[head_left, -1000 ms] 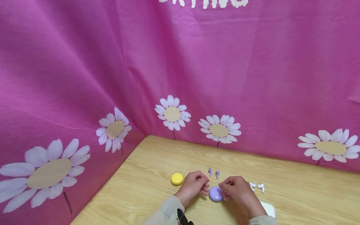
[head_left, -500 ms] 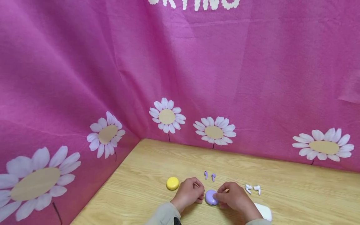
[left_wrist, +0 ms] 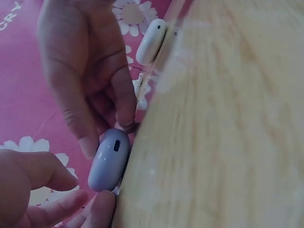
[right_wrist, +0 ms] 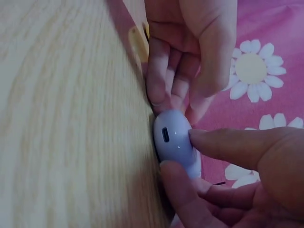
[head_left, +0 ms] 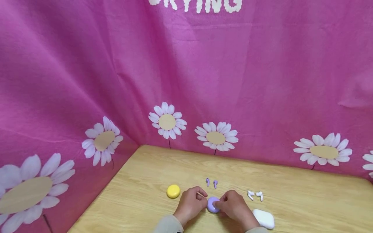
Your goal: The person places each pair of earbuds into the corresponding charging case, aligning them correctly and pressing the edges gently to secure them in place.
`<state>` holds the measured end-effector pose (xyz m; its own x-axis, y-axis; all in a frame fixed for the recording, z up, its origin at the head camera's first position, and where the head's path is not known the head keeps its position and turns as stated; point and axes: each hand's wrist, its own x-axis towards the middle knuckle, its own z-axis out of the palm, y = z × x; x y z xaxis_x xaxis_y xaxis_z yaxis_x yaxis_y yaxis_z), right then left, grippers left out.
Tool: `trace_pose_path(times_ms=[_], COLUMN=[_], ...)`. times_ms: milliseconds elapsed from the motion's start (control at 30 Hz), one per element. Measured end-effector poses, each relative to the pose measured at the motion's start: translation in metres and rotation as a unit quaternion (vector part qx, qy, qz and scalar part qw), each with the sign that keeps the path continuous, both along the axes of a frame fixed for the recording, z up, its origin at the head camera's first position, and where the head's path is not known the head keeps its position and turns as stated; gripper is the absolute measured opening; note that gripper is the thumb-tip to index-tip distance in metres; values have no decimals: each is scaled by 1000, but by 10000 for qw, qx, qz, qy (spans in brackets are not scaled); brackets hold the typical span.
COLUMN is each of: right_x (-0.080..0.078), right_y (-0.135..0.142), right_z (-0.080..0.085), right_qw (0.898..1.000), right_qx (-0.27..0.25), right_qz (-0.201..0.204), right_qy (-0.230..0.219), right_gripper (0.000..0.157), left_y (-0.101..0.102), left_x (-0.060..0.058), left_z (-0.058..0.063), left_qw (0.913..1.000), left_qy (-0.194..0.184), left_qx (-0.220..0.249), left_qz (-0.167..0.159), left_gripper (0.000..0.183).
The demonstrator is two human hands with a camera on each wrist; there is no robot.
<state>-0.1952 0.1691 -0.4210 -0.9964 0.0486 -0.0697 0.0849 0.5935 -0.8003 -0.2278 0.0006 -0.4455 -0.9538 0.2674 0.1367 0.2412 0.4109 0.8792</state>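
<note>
A round purple earbud case [head_left: 213, 205] lies on the wooden table between the two hands. My right hand [head_left: 233, 207] pinches it, with the thumb [right_wrist: 204, 138] on the broad lid face and a finger [right_wrist: 175, 172] at the lower side. From the other side my left hand [head_left: 190, 204] touches the case's edge with a fingertip [left_wrist: 105, 199]; its other fingers are loosely bent and off the case. A small dark port shows on the case's edge in both wrist views. Just beyond the hands lie two purple earbuds [head_left: 211, 183].
To the left sits a round yellow case [head_left: 173, 191]. At the right are two white earbuds [head_left: 254, 195] and a white earbud case [head_left: 263, 219]. A pink cloth [head_left: 215, 71] with printed daisies stands behind and left of the table [head_left: 163, 165].
My left hand has come in against the purple case. The right thumb has moved from the case's edge onto its top. The head view has shifted slightly right.
</note>
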Motion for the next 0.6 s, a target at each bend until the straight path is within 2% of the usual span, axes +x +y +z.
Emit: trace_pose_path(times_ms=[100,267,333,400,500,600], right_x=[-2,-7,-9,-11,-12,-15], right_y=[-2,-1,0,1,3,4], right_z=[0,-5,-9,-14,-20,-23], right_qw=[9998,9993,9991,9965,9870,9780], right_qx=[131,71,-229,-769,-1586,-2080], right_qz=[-15,-48,20,109,190,139], right_qy=[131,363,357,295,146,77], right_gripper=[22,25,26,26,28,32], left_y=[-1,-2,-2,-3,-4,-5], left_x=[-3,-9,-12,-15,-16,-18], left_z=[-2,-9,-13,-16,-18,-18], left_qw=[9999,9982,9956,9903,9795,9740], left_qy=[121,-128,-291,-528,-935,-1088], left_qx=[66,568,882,1263,1742,1920], left_qz=[10,-104,-139,-219,-379,-514], left_gripper=[11,15,16,18,19,20])
